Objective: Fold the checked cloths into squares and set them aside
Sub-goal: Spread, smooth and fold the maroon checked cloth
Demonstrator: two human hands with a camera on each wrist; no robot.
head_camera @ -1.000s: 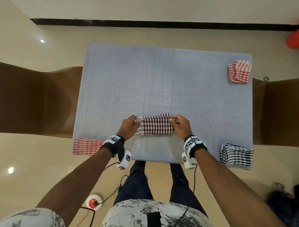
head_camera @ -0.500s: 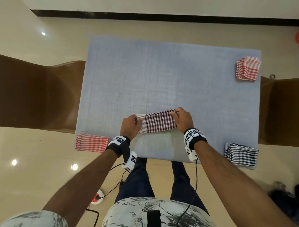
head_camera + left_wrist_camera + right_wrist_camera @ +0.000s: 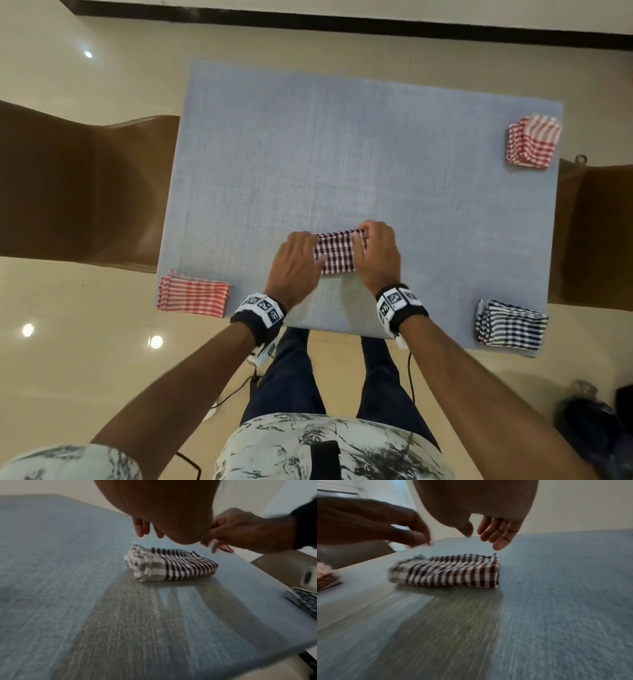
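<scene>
While the maroon checked cloth (image 3: 337,253) lies folded at 6 o'clock on the worktop (image 3: 342,154), both hands (image 3: 294,260) (image 3: 378,255) are hovered, fingers relaxed, nothing pinched. Probably squared up next, then set aside.

The desk (image 3: 359,154) is a pale blue-grey weave. The cloth (image 3: 337,253) at its middle is checked dark maroon and white. The folded pile (image 3: 193,296) at the near left and the pile (image 3: 532,142) at the far right are red-and-white check; the pile (image 3: 510,329) at the near right is navy and white.
</scene>
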